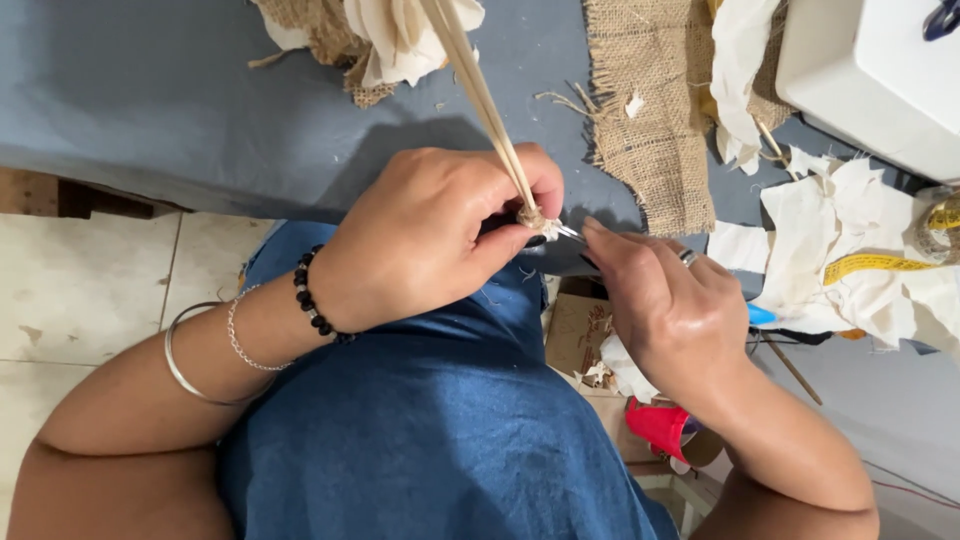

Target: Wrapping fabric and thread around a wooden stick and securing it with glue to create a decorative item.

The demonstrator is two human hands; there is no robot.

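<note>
My left hand [430, 235] grips the lower end of a bundle of thin wooden sticks [480, 95] that rises toward a cream fabric flower [405, 35] at the top. A small wrapped knot of twine and cloth [535, 220] sits at the sticks' end, by my thumb. My right hand [665, 305] pinches a small metal tool or needle [568, 233] whose tip touches that knot. A ring is on one right finger; bracelets ring my left wrist. Both hands hover over my blue-clad lap, at the edge of a grey-blue covered table [150, 100].
A frayed burlap strip [650, 110] lies on the table at the right. White cloth scraps [850, 240], a yellow measuring tape [875, 265] and a white machine [880, 70] fill the far right. A red cup [660, 425] and a cardboard box [580, 330] sit below.
</note>
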